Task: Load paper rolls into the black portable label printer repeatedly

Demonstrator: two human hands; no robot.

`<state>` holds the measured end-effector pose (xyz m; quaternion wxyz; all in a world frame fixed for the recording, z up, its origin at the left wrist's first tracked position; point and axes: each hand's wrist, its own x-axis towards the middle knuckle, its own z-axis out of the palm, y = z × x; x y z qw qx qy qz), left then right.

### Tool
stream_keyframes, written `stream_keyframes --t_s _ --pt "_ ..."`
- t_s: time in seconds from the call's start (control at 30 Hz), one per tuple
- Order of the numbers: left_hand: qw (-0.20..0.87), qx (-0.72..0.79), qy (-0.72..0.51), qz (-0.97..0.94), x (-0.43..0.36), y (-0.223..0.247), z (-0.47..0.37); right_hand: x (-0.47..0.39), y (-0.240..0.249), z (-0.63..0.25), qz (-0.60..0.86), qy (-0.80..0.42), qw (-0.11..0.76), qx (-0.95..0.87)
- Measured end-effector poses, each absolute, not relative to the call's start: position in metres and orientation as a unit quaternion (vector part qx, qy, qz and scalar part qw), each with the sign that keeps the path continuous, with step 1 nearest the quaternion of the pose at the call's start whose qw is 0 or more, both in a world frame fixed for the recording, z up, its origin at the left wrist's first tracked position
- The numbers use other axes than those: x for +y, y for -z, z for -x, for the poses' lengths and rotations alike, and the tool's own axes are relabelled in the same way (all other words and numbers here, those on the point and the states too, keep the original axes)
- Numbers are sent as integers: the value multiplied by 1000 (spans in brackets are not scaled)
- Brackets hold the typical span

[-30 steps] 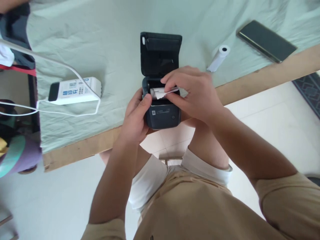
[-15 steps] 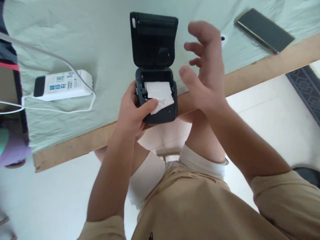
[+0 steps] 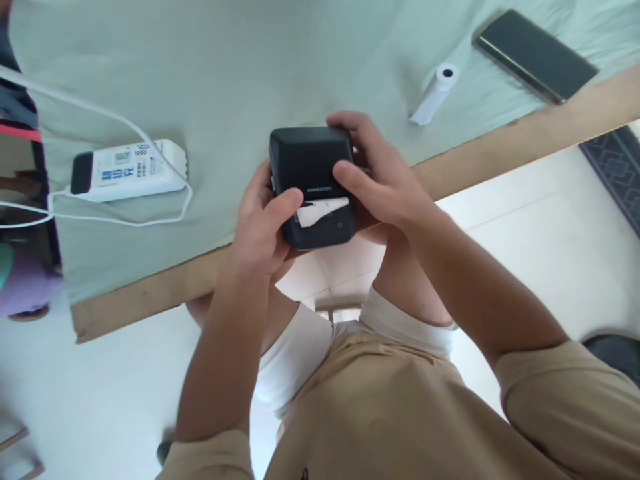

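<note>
A small black label printer (image 3: 313,157) is held between both my hands over the table's front edge. Its lid is down, and a torn strip of white paper (image 3: 317,212) sticks out of the slot below the lid. My left hand (image 3: 265,220) grips the printer's left side, thumb on top beside the paper and fingers hidden underneath. Around the right side wraps my right hand (image 3: 377,170), its thumb lying on the lid and its index finger at the far corner. The paper inside the printer is hidden by the lid.
A small white paper roll (image 3: 435,93) lies on the green cloth (image 3: 225,87) to the right. Beyond it rests a dark phone (image 3: 535,57). On the left are a white power strip (image 3: 130,170) and a looping white cable (image 3: 185,207). The wooden table edge (image 3: 150,293) runs in front.
The printer's lid has swung down from upright and now covers the paper compartment. My right hand has moved left from the air onto the printer, uncovering the paper roll. My left hand keeps its hold.
</note>
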<state>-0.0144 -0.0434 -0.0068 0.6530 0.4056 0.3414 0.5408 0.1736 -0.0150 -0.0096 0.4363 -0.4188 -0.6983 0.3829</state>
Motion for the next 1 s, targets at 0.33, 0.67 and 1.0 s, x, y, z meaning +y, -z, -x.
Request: stream_keyframes --t_s 0.33,0.67,1.0 --pt "632 382 -540 -404 -42 5 11 -11 6 -176 455 -354 375 -726" --pt "629 368 -543 -417 -40 10 9 -15 6 -178 414 -360 486 -681" --pt "634 370 -527 -429 -40 11 11 -14 7 -177 421 -349 489 -679"
